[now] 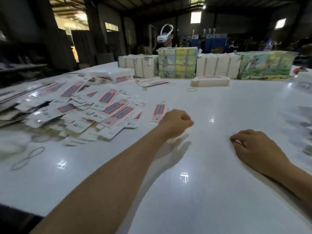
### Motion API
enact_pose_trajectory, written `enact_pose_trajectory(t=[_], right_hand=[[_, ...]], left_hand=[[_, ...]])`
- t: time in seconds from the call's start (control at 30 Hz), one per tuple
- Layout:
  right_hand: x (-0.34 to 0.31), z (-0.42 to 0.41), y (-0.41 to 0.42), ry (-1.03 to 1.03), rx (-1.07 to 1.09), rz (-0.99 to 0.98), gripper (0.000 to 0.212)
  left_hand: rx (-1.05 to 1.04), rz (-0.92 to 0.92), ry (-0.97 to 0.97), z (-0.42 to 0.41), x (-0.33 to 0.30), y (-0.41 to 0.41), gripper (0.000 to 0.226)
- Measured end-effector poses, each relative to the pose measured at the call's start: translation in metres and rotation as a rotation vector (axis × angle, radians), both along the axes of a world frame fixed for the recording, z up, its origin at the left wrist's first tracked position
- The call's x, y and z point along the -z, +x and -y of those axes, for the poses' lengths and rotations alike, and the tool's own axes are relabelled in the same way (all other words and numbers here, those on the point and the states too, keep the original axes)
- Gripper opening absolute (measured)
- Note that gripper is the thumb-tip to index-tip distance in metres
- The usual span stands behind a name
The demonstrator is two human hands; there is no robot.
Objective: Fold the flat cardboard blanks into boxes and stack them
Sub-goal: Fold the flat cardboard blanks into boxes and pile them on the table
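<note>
Left hand (175, 122) nearest camera, fingers curled, holding nothing. Lone white-and-red flat cardboard blank (157, 114) just left of it, long axis pointing away. Right hand (253, 146) farther, loosely curled, possibly pinching something pale; cannot tell.

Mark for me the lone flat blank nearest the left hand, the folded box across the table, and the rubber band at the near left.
flat blank (158, 112), head view, on its red printed panel.
folded box (210, 81), head view, middle of its side wall.
rubber band (27, 158), head view, where its loop crosses.
</note>
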State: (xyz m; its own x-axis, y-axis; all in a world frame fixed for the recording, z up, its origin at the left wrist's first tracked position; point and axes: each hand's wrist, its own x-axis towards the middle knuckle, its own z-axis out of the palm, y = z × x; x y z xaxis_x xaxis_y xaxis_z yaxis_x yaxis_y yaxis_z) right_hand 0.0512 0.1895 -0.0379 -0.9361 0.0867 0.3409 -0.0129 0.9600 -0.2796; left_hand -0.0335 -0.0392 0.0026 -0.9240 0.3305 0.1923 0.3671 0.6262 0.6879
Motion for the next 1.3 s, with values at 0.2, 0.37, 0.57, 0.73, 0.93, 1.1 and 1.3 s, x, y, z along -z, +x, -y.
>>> enact_pose_trajectory(t=[0.2, 0.37, 0.57, 0.73, 0.93, 1.1, 1.3], right_hand=[[-0.001, 0.003, -0.005, -0.008, 0.013, 0.032, 0.024], [0.001, 0.004, -0.009, -0.032, 0.009, 0.011, 0.021], [0.001, 0.004, -0.006, -0.021, 0.008, 0.017, 0.022], [0.0, 0.006, -0.007, -0.016, 0.016, 0.011, 0.024], [0.0, 0.009, -0.009, -0.048, 0.0, 0.011, 0.027], [-0.009, -0.003, -0.007, -0.566, 0.014, -0.106, 0.063], [-0.013, -0.011, 0.012, -0.4, -0.266, -0.217, 0.054]], left_hand=[[-0.631, 0.093, -0.346, 0.133, -0.014, -0.062, 0.047], [-0.705, 0.206, -0.696, 0.164, -0.003, -0.073, 0.092], [-0.688, 0.322, -0.522, 0.158, -0.014, -0.079, 0.093], [-0.735, 0.229, -0.262, 0.148, -0.014, -0.075, 0.111], [-0.414, 0.074, -0.099, 0.092, -0.02, -0.041, 0.026], [0.047, 0.134, -0.133, 0.009, -0.018, 0.001, 0.018], [0.226, 0.242, -0.237, -0.021, -0.007, 0.025, 0.021]])
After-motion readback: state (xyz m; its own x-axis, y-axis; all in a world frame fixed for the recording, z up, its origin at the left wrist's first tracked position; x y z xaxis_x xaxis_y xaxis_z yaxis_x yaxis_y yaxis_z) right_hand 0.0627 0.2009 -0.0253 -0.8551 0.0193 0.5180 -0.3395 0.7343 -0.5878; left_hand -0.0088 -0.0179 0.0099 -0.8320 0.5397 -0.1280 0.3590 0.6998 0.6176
